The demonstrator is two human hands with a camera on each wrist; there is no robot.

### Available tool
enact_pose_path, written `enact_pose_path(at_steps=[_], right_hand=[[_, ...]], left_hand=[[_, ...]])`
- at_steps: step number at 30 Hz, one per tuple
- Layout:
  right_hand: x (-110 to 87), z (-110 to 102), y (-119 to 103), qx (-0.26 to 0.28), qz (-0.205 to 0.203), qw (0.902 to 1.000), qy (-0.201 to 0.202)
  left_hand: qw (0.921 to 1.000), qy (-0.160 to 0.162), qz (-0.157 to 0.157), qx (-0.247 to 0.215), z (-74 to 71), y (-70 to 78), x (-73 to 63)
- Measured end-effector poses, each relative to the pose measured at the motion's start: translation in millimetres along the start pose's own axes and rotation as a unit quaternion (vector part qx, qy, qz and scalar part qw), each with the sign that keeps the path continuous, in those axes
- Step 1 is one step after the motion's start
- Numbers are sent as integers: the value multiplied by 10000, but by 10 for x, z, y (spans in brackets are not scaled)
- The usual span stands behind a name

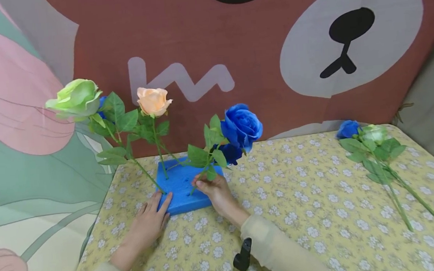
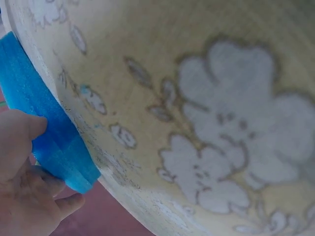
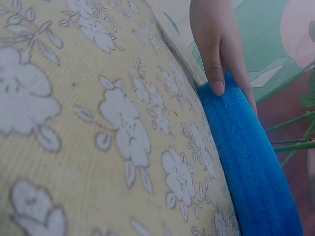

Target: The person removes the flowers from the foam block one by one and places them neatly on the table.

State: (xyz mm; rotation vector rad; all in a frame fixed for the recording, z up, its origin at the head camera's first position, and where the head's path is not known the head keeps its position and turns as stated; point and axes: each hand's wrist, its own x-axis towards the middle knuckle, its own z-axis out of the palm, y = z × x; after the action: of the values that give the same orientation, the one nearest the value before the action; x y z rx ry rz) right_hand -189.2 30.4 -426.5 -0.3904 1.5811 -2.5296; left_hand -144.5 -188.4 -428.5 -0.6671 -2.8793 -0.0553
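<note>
A blue foam block [image 1: 180, 204] lies on the table with several artificial roses standing in it. My left hand [image 1: 150, 217] holds the block's near left corner, thumb against the front face and index finger over the top edge. With my right hand [image 1: 217, 193] I pinch a green stem low down, close above the block. Blue rose heads [image 1: 241, 127] lean right above that hand; leaves partly hide which stem carries which. A pale green rose [image 1: 74, 99] leans left, and a peach rose [image 1: 154, 101] stands near the block's back left. Another blue flower is mostly hidden behind the green one.
Two loose roses, one blue [image 1: 348, 129] and one pale green [image 1: 373, 133], lie on the table's right side, stems toward the front. A floral cloth [image 1: 284, 215] covers the table. Printed fabric [image 1: 257, 60] hangs behind it.
</note>
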Motion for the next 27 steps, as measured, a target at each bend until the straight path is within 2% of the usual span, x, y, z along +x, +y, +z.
enact_pose_path(at_steps=[8,12,18,27], right_hand=[[12,-5,-67,-302,1,9987,400],[13,-4,-91,-261,-56,9978,609],[10,-17,-85,-60,-79,9969,780],[-39,-17,-77,126,-209,9961,850]], left_hand=[[9995,-185,-12,-250,3,-3,42],[9987,-309,-71,-393,-7,2,32],[9989,-310,-60,-349,3,4,19],[9990,-289,-61,-333,22,14,7]])
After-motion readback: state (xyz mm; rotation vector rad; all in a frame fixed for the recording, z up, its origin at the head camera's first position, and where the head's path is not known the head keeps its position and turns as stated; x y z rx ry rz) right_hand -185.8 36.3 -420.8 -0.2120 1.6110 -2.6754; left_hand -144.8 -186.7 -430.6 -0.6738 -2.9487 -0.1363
